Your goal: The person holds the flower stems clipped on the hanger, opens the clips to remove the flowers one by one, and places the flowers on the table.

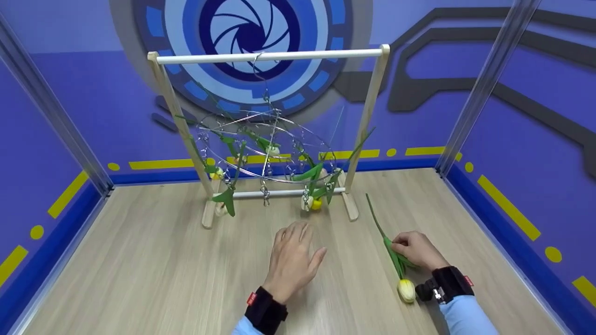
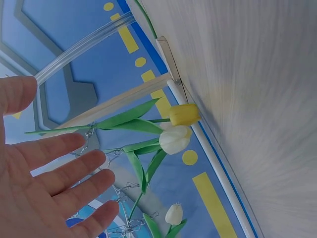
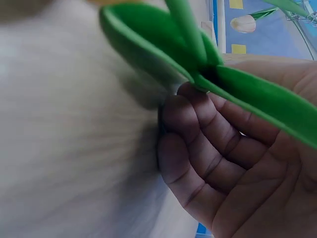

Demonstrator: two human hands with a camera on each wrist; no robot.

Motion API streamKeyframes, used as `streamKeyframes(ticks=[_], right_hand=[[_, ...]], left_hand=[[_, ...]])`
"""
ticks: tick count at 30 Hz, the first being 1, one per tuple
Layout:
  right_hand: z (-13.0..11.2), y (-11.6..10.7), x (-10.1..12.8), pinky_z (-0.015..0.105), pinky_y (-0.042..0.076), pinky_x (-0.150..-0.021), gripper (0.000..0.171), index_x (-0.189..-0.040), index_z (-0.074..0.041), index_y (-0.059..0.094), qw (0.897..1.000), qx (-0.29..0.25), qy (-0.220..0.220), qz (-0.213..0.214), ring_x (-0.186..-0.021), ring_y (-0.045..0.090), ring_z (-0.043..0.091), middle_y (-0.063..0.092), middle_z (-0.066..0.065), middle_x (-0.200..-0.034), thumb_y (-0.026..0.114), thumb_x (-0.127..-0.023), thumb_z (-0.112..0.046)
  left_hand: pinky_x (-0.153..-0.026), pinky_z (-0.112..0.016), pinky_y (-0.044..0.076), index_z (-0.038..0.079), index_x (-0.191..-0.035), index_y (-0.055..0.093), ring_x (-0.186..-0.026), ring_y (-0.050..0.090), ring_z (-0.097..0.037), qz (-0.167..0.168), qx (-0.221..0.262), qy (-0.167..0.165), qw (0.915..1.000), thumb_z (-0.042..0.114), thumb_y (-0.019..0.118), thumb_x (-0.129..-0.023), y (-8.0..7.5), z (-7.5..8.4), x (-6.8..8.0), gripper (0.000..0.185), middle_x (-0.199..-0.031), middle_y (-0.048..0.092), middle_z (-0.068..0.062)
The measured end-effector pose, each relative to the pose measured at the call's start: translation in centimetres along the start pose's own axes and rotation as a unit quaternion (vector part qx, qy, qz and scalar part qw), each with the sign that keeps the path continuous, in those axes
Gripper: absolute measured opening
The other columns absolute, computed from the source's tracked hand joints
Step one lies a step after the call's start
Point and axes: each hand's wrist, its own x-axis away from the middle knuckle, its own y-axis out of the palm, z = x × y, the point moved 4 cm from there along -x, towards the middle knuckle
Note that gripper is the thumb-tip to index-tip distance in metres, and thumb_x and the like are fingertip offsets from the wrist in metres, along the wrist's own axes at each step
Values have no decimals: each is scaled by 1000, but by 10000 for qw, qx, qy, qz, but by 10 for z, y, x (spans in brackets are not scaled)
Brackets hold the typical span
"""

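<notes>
- A tulip (image 1: pixel 396 260) lies on the table (image 1: pixel 139 279), to the right, near the front edge. Its yellow-white bud points toward the person.
- The right hand (image 1: pixel 416 250) pinches the tulip at its green leaves, fingers curled around them.
- The left hand (image 1: pixel 293 260) is spread flat and holds nothing. It hovers low over the table's middle.
- Behind the hands stands a wooden rack (image 1: pixel 270 56). A wire hanger (image 1: pixel 265 144) with clips dangles from its bar.
- Other tulips (image 1: pixel 311 202) already hang upside down in the clips.
- The stem is long and bendy, so it could slip from the pinch.
- The hanger may swing if bumped, and a hanging tulip could drop.
</notes>
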Motion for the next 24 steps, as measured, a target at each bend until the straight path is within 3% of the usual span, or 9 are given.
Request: streamKeyframes(ticks=[12, 18, 24], right_hand=[[0, -1, -2, 35, 49, -72, 11, -98, -4, 78, 9997, 55, -67, -234, -80, 61, 15, 73, 3, -89, 70, -97, -13], [1, -2, -2, 39, 53, -75, 14, -102, -2, 76, 9994, 39, 5, -350, -85, 65, 20, 74, 7, -95, 70, -98, -14], [0, -6, -1, 36, 52, -71, 17, -103, -1, 75, 9989, -13, 94, -456, -82, 63, 18, 73, 6, -94, 69, -99, -15]], left_hand=[[-108, -49, 44, 2, -138, 63, -132, 56, -32, -63, 113, -86, 9999, 44, 64, -100, 1, -2, 1, 56, -140, 61, -16], [-109, -49, 43, 3, -139, 63, -133, 55, -32, -151, 116, -125, 9997, 43, 65, -100, 1, 0, 1, 56, -144, 59, -15], [-108, -47, 44, 3, -136, 65, -131, 57, -31, -64, 31, -96, 9999, 44, 65, -99, 2, 0, 2, 55, -139, 63, -15]])
